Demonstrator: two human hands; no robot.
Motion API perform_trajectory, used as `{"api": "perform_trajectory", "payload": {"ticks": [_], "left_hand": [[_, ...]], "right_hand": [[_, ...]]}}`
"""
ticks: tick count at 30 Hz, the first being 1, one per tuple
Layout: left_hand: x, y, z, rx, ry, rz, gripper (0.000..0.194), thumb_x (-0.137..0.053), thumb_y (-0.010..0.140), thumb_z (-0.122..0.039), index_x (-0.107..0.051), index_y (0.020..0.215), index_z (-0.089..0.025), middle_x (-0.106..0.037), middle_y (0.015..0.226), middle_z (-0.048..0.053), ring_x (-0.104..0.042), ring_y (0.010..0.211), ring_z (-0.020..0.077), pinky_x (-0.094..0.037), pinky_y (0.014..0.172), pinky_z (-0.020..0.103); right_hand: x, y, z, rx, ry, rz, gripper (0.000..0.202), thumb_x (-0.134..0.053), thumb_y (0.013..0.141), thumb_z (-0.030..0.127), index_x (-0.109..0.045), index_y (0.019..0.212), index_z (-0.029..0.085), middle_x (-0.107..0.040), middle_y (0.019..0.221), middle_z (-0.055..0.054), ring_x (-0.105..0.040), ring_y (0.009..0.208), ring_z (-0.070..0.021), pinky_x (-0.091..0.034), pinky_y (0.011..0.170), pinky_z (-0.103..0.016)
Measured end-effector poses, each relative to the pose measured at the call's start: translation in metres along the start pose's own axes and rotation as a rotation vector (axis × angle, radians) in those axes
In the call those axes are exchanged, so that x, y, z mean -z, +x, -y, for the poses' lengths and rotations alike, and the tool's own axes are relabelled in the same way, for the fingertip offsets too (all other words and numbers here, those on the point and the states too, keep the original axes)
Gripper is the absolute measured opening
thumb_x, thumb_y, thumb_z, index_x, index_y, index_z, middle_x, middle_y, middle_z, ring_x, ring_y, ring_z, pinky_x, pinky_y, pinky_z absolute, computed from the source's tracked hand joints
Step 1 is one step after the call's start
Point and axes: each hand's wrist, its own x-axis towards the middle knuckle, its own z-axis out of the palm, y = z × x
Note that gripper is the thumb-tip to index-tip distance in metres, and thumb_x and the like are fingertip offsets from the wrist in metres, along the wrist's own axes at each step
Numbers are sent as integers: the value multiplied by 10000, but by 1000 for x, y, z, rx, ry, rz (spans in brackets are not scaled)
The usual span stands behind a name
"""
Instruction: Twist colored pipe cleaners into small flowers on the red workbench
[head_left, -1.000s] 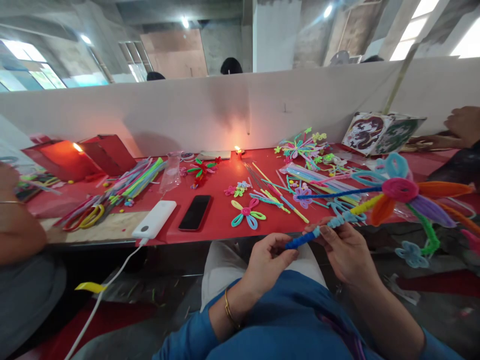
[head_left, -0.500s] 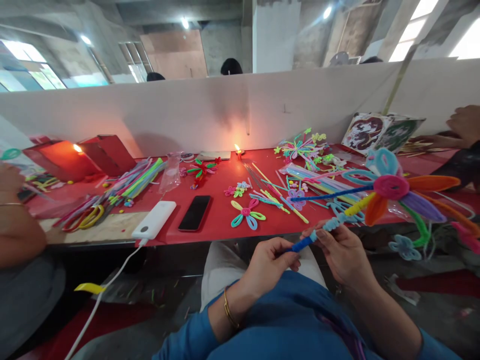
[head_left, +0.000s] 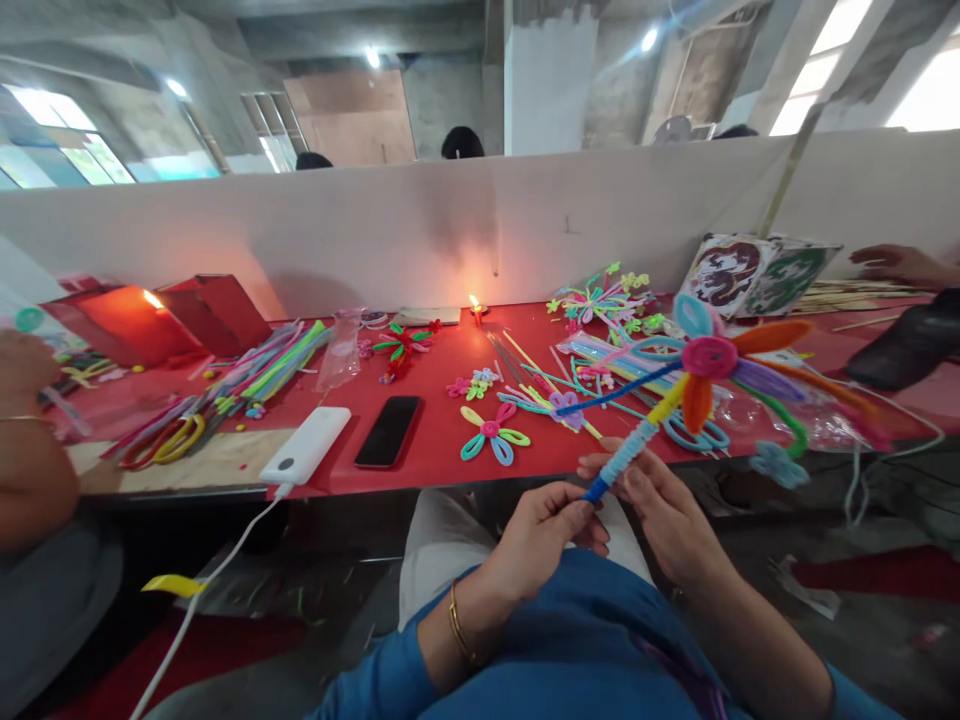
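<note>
A pipe-cleaner flower (head_left: 709, 357) with a pink coiled centre and orange, purple and light blue petals leans to the upper right above my lap. Its stem (head_left: 630, 450) is wrapped in yellow, light blue and dark blue. Around the dark blue lower end, the fingers of my left hand (head_left: 544, 535) are closed. My right hand (head_left: 667, 510) has its thumb and fingers on the light blue part, just above the left. A dark blue strand and a green strand with a small light blue flower (head_left: 780, 464) stick out from the bloom.
On the red table (head_left: 442, 400) lie a flat pipe-cleaner flower (head_left: 490, 430), a phone (head_left: 388, 432) and a white power bank (head_left: 307, 445) with a cable. A lit candle (head_left: 476, 310) burns at the back. Scissors (head_left: 176, 437) and pipe cleaners lie left; another person's hand (head_left: 889, 262) is far right.
The flower has swung left and a little down, its stem now steeper. The light blue wrap looks more even along the stem. At far right, the other person's hand has moved.
</note>
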Motion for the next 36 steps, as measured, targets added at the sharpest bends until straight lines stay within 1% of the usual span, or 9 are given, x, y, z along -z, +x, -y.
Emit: {"api": "perform_trajectory", "payload": {"ticks": [3, 5, 11, 14, 16, 21, 24, 30, 36], "left_hand": [[-2, 3, 5, -44, -19, -29, 312, -620, 693, -441, -554, 708, -136, -580, 587, 0, -550, 537, 112, -388, 583, 249], [-2, 4, 9, -65, 8, -38, 304, -606, 711, -438, -555, 699, -139, -572, 582, -4, -550, 563, 119, -390, 596, 253], [6, 4, 15, -133, 101, -40, 305, -658, 672, -404, -613, 819, -140, -641, 804, 40, -549, 735, 139, -403, 694, 257], [8, 5, 9, -159, 87, -192, 308, -662, 659, -414, -617, 806, -147, -635, 765, 29, -550, 709, 135, -409, 672, 252], [7, 6, 2, -167, 67, -242, 283, -648, 673, -414, -615, 762, -147, -619, 709, 17, -543, 660, 124, -411, 639, 246], [-3, 17, -24, -196, 1, -127, 329, -624, 694, -419, -619, 902, -163, -605, 722, 8, -512, 545, 99, -402, 522, 232], [-5, 22, -36, -232, 3, -156, 281, -611, 713, -387, -633, 868, -154, -572, 641, -10, -497, 556, 94, -398, 540, 223], [-1, 22, -42, -286, 30, -178, 172, -678, 654, -311, -639, 705, -151, -569, 628, -19, -495, 607, 95, -396, 576, 212], [-1, 18, -39, -217, 43, -150, 179, -616, 710, -332, -619, 671, -157, -572, 573, -17, -512, 545, 99, -407, 541, 223]], "right_hand": [[-8, -3, -5, -90, -31, 101, 329, -611, 723, 447, -617, 926, 188, -635, 694, -7, -511, 467, -98, -434, 450, -239], [-11, -5, -7, -111, -57, 123, 326, -622, 707, 448, -636, 877, 171, -587, 597, 14, -461, 428, -85, -394, 406, -224], [1, -1, -5, -30, -108, 11, 204, -631, 725, 377, -646, 795, 186, -669, 790, -48, -606, 793, -187, -468, 742, -311], [9, 0, -3, 15, -116, -35, 197, -614, 742, 380, -622, 807, 194, -668, 718, -27, -611, 735, -172, -468, 716, -294], [10, -2, -3, -2, -117, 3, 206, -602, 750, 379, -613, 830, 190, -654, 675, -14, -595, 653, -149, -472, 653, -271], [-1, -10, -1, -35, -262, 270, 212, -532, 797, 358, -611, 774, 163, -621, 673, -23, -563, 630, -141, -454, 608, -259], [-5, -12, -2, -45, -330, 409, 241, -490, 819, 362, -599, 752, 159, -616, 682, -29, -553, 644, -141, -440, 615, -258], [-4, -12, -4, -141, -283, 424, 246, -494, 807, 389, -579, 831, 160, -606, 644, -16, -535, 594, -134, -419, 563, -251], [-7, -11, 0, -171, -163, 402, 297, -509, 784, 455, -567, 761, 164, -586, 592, -10, -525, 575, -139, -404, 568, -266]]}}
